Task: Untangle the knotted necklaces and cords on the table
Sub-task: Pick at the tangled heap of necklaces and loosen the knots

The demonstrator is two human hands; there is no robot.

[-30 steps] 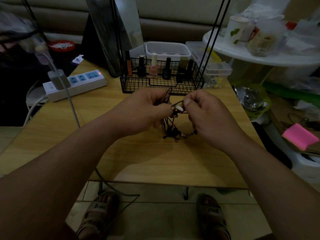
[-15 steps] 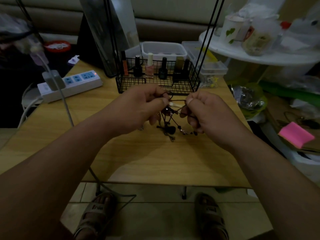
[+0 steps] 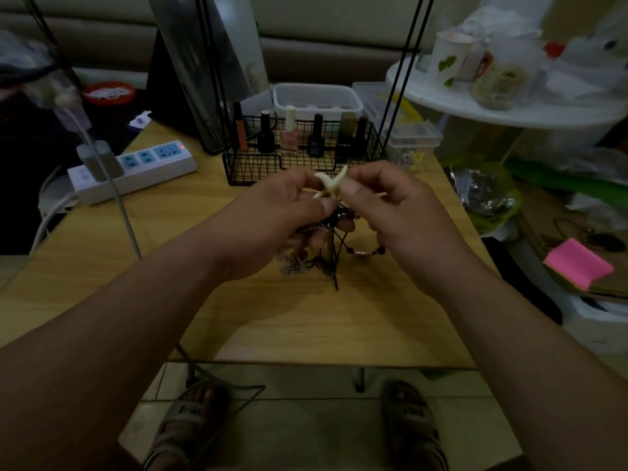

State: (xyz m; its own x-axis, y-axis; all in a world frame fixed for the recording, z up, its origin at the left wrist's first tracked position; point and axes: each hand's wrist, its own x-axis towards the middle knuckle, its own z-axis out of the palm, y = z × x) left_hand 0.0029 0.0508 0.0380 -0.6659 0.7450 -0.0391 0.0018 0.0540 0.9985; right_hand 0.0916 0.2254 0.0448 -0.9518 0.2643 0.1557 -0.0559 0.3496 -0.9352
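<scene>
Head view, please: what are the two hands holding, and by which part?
Left hand and right hand both pinch the pale crossed pendants near their crossing; the cord tangle hangs below.

Both forearms reach in from the lower corners and meet mid-frame. The left hand (image 3: 285,212) and right hand (image 3: 394,212) face each other, thumbs nearly touching, each pinching the pendant (image 3: 330,183) between thumb and forefinger. The left's lower fingers curl round cords (image 3: 334,229).

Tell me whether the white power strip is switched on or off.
On, it seems: the power strip shows a small red light glowing at its right-hand end.
</scene>
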